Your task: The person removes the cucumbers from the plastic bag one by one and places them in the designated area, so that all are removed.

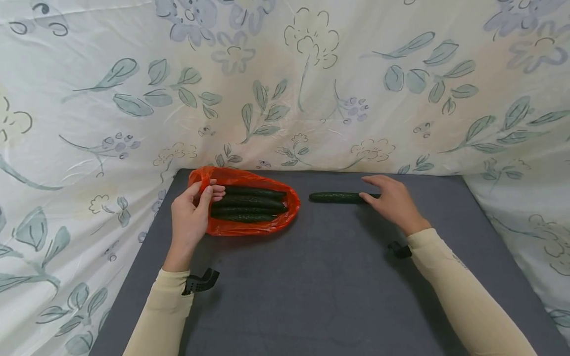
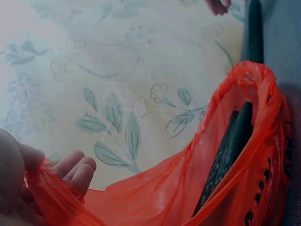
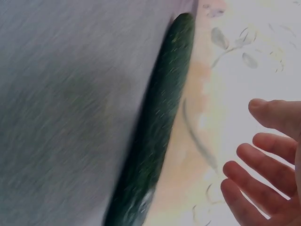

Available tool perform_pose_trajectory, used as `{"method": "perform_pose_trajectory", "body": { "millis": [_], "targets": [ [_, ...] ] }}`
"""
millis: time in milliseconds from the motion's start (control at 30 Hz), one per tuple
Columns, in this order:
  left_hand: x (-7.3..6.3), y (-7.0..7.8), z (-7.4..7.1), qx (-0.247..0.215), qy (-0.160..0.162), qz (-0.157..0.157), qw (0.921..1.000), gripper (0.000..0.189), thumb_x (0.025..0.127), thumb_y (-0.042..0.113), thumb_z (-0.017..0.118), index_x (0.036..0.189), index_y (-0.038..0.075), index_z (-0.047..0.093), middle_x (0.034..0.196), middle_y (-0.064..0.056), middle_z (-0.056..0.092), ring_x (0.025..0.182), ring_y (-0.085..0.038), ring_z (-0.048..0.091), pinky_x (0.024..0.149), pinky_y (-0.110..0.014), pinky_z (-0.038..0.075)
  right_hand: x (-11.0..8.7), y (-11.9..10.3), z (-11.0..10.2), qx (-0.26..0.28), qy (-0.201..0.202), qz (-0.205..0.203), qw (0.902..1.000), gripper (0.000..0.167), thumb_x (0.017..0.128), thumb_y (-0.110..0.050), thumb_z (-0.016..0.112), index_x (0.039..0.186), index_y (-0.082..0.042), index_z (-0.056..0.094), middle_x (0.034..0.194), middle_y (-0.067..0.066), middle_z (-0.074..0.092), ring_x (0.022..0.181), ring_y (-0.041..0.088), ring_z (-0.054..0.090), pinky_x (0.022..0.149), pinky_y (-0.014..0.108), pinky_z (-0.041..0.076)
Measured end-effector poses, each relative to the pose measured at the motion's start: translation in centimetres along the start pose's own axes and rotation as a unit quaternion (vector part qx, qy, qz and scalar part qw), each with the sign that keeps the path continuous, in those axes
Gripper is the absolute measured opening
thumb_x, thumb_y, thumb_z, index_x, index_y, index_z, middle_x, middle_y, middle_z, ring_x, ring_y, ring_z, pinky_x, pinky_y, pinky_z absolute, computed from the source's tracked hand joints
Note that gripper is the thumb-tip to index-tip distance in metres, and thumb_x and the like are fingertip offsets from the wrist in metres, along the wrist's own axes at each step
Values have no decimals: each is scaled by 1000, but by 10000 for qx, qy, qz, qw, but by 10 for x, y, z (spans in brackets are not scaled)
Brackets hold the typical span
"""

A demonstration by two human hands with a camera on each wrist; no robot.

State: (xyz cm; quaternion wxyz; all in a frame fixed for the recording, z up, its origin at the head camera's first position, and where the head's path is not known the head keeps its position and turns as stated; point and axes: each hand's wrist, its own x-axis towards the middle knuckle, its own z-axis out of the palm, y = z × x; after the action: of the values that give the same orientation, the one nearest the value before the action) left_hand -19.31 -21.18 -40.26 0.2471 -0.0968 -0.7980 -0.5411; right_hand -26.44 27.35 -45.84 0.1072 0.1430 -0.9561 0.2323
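A red plastic bag (image 1: 291,210) lies on its side at the table's back left, its mouth spread wide. Several dark green cucumbers (image 1: 249,201) lie inside it, one above another in the head view. My left hand (image 1: 189,215) pinches the bag's rim between thumb and fingers; the left wrist view shows the plastic (image 2: 56,188) bunched there. To the right of the bag, a single cucumber (image 1: 334,198) lies crosswise on the table. Over its right end hovers my right hand (image 1: 394,202). In the right wrist view its fingers (image 3: 258,188) are spread, apart from the cucumber (image 3: 153,117).
The dark grey table (image 1: 285,296) ends at the back against a floral curtain (image 1: 267,74), which also hangs along both sides. Black straps (image 1: 200,282) sit on both wrists. Dark lettering (image 2: 261,188) marks the bag's outside.
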Motion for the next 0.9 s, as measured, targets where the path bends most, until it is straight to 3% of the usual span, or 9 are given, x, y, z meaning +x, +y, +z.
{"method": "perform_pose_trajectory", "body": {
  "millis": [667, 900],
  "targets": [
    [-2, 1, -1, -34, 26, 4, 10000, 23, 113, 14, 62, 124, 0, 76, 110, -8, 80, 95, -20, 77, 91, -21, 61, 24, -52, 19, 403, 128, -746, 9963, 51, 98, -21, 85, 144, -8, 70, 142, 17, 68, 130, 40, 63, 105, 63, 52],
    [-1, 2, 0, -130, -28, 60, 9999, 24, 113, 13, 61, 124, -1, 76, 111, -9, 80, 95, -23, 77, 91, -22, 61, 25, -63, 22, 495, 124, -822, 9953, 50, 97, -22, 85, 143, -8, 71, 142, 16, 67, 130, 38, 63, 105, 61, 54]
  ]
}}
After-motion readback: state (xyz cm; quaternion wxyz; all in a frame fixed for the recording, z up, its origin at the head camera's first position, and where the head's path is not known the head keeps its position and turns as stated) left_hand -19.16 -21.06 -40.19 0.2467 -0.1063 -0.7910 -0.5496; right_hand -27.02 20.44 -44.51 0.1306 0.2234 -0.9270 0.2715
